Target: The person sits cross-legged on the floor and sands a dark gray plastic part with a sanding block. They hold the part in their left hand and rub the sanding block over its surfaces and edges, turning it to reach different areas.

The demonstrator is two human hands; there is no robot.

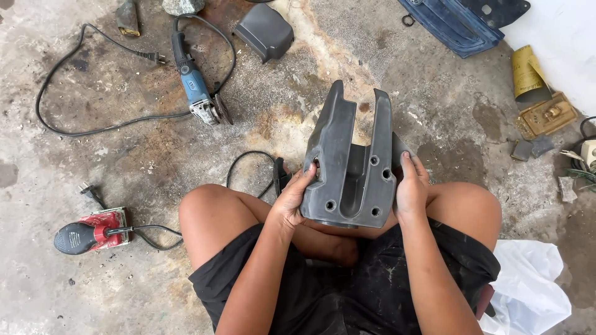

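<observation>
Both hands, the left hand (290, 200) and right hand (410, 191), grip the sides of a grey plastic cover (352, 162) held upright above the knees, over the concrete floor (124, 155) near a blue grinder (197, 87).

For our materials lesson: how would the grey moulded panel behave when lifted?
The panel probably stays stiff: it keeps its shape held only at the sides by the left hand and right hand. Likely light, being thin-walled. Its matte surface seems unlikely to slip.
</observation>
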